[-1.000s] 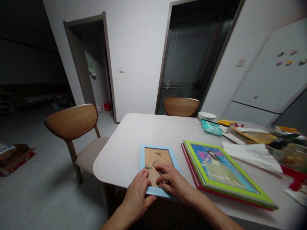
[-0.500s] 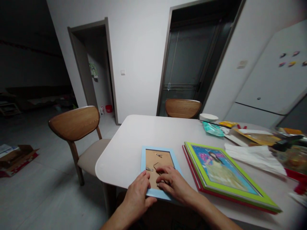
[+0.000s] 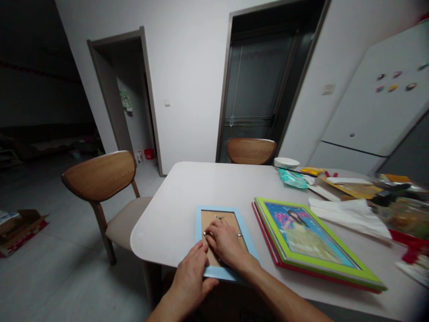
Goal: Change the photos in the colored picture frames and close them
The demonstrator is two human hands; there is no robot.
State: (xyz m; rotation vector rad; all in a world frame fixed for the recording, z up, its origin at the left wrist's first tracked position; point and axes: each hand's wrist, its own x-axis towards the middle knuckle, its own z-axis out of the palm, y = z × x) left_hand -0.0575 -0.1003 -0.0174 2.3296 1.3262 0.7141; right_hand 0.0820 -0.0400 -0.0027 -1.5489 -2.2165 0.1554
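Observation:
A light blue picture frame [image 3: 201, 216] lies face down on the white table [image 3: 214, 183], its brown backing board [image 3: 228, 218] showing small metal clips. My left hand [image 3: 192, 275] rests on the frame's near left corner with its fingers lying flat on it. My right hand [image 3: 225, 243] lies on the backing board, fingertips at a metal clip near the left inner edge. To the right, a green-framed picture [image 3: 311, 241] of a figure in a dress lies face up on a red frame [image 3: 264, 232].
White paper [image 3: 348, 213], a teal packet [image 3: 292, 178], a white bowl [image 3: 286, 162] and mixed clutter fill the table's right side. Wooden chairs stand at the left [image 3: 100, 176] and far side [image 3: 251, 150]. A cardboard box [image 3: 20, 226] sits on the floor.
My right hand has slid forward and left across the backing board, from its near middle to the clip by the left edge. My left hand stays at the near corner.

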